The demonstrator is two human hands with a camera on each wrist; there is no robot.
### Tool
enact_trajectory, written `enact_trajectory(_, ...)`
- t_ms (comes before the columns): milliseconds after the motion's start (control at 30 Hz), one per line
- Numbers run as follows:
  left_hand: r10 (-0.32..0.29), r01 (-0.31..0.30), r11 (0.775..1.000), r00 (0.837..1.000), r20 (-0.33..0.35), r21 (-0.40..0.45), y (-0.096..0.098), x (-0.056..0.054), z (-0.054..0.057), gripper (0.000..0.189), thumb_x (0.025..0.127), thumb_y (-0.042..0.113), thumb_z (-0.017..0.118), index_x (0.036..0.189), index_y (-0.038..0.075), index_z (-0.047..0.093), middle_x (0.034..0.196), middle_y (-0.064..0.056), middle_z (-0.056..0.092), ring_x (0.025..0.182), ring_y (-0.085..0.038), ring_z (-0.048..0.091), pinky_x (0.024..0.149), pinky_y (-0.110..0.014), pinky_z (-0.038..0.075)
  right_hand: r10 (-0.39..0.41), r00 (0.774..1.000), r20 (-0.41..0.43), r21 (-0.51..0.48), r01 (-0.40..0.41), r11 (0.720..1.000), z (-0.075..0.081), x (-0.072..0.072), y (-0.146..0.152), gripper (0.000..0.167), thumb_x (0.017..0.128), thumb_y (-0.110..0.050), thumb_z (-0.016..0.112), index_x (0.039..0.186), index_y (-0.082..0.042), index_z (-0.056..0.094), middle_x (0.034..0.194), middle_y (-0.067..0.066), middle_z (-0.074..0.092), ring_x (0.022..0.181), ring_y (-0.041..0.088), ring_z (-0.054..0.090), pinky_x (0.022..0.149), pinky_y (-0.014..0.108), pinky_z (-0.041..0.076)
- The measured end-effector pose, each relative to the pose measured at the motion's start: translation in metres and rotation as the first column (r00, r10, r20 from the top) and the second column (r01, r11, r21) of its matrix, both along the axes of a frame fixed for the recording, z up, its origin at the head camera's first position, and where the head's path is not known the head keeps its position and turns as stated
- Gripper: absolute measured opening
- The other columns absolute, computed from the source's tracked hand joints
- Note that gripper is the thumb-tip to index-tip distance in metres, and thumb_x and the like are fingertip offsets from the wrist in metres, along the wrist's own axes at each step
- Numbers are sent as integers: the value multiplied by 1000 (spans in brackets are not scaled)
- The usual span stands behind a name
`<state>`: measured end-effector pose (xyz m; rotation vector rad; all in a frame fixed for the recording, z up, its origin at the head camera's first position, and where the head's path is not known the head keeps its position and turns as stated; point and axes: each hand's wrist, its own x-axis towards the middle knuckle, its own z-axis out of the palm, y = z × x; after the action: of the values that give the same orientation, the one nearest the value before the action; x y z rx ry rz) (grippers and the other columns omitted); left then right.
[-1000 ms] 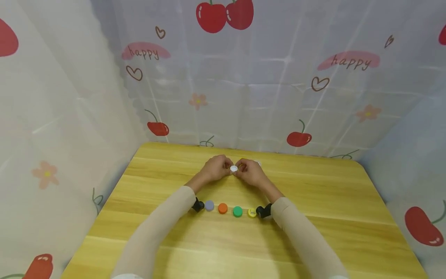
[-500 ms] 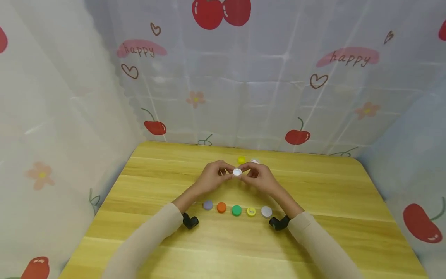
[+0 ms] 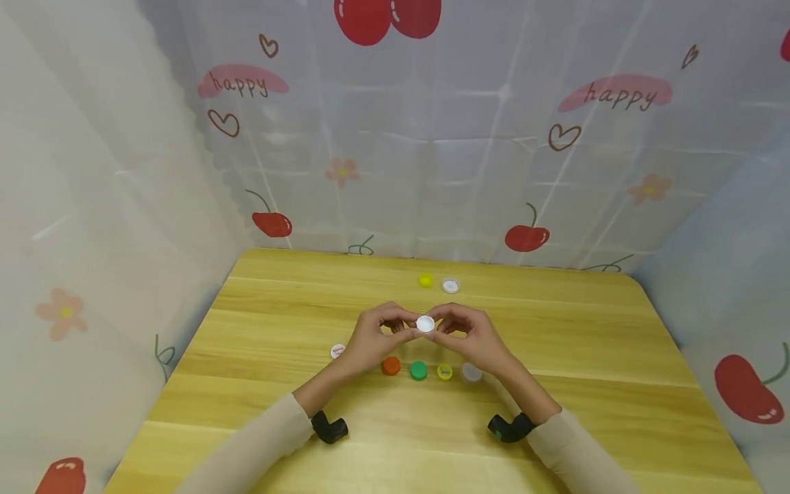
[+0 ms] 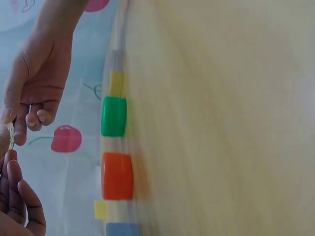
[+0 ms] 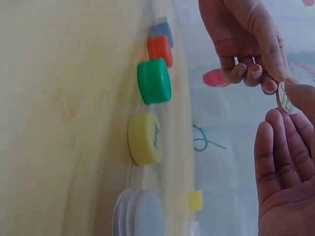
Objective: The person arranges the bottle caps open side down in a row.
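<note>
A small white bottle cap (image 3: 425,324) is held between the two hands, raised above the table with its hollow side toward the head camera. My left hand (image 3: 375,337) pinches it from the left with thumb and fingertips. From the other side, my right hand (image 3: 472,336) pinches the same cap. Printed marks show on the cap's outer face (image 5: 285,98) in the right wrist view. Below the hands lies a row of caps: orange (image 3: 391,366), green (image 3: 418,371), printed yellow (image 3: 444,372) and larger white (image 3: 472,372). A blue-purple cap (image 4: 123,229) is hidden behind the left hand in the head view.
Farther back on the wooden table (image 3: 555,329) lie a yellow cap (image 3: 426,280) and a white cap (image 3: 451,285). A white printed cap (image 3: 337,350) rests by the left forearm. Patterned curtains (image 3: 395,151) enclose the table's back and sides.
Both hands have drawn closer to the body with the white cap between them. The back yellow and white caps came into view, while the purple cap became covered in the head view.
</note>
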<state>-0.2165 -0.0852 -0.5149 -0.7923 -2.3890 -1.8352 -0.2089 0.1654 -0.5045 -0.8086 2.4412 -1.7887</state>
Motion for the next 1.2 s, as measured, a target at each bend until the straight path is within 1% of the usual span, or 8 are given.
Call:
enact_trajectory(233, -37, 36, 998, 999, 18, 41, 3, 16, 4, 21, 93, 26, 86, 114, 27, 84, 99, 3, 75, 84, -14, 65, 80, -25, 57, 20, 998, -58, -75, -25, 997, -1, 17, 3, 29, 94, 0, 80, 120, -11, 76, 109, 11, 77, 87, 14, 72, 83, 28, 63)
enact_trajectory(400, -96, 86, 994, 986, 135, 72, 3, 18, 10, 20, 96, 27, 84, 116, 26, 83, 104, 1, 77, 89, -15, 68, 82, -25, 57, 32, 995, -93, -95, -41, 995, -2, 21, 6, 32, 93, 5, 80, 120, -10, 76, 108, 11, 77, 86, 15, 72, 83, 28, 62)
enact_trajectory(500, -139, 117, 988, 955, 261, 98, 3, 17, 13, 21, 98, 28, 82, 117, 20, 83, 111, 1, 80, 96, -14, 71, 85, -26, 58, 41, 994, -106, -103, -52, 993, -1, 22, 8, 32, 92, 6, 79, 120, -10, 76, 109, 11, 77, 86, 17, 71, 82, 31, 63)
enact_trajectory(633, -195, 163, 980, 892, 407, 113, 3, 15, 15, 27, 101, 29, 79, 120, 9, 81, 111, 3, 81, 102, -18, 71, 90, -29, 58, 48, 993, -103, -91, -57, 994, 0, 24, 12, 32, 92, 5, 80, 118, -12, 77, 108, 9, 77, 88, 16, 71, 83, 32, 62)
enact_trajectory(733, -226, 197, 974, 855, 466, 111, 4, 13, 15, 29, 102, 28, 77, 120, 5, 79, 108, 5, 80, 103, -20, 70, 92, -30, 57, 52, 993, -110, -63, -59, 996, -1, 26, 15, 33, 91, 3, 82, 119, -14, 77, 109, 6, 77, 89, 16, 71, 84, 30, 62)
enact_trajectory(800, -239, 218, 971, 845, 478, 100, 4, 13, 15, 27, 102, 26, 76, 119, 5, 79, 108, 4, 79, 104, -18, 69, 94, -32, 57, 64, 989, -132, -46, -70, 996, -3, 27, 17, 34, 91, 3, 82, 120, -15, 78, 109, 5, 77, 89, 16, 71, 83, 30, 62)
enact_trajectory(1000, -225, 239, 971, 888, 401, 16, 6, 14, 14, 21, 103, 24, 73, 116, 8, 81, 111, -3, 78, 102, -14, 66, 92, -35, 58, 75, 979, -189, -23, -81, 996, -11, 27, 19, 37, 90, 3, 83, 121, -15, 77, 108, 3, 76, 86, 15, 70, 81, 29, 61)
enact_trajectory(1200, -174, 202, 978, 925, 339, -49, 5, 15, 14, 22, 104, 27, 72, 116, 11, 81, 116, -9, 79, 100, -15, 66, 87, -30, 57, 33, 983, -181, 4, -33, 999, -15, 27, 17, 36, 91, 0, 84, 122, -16, 76, 109, 3, 77, 85, 15, 71, 81, 28, 61)
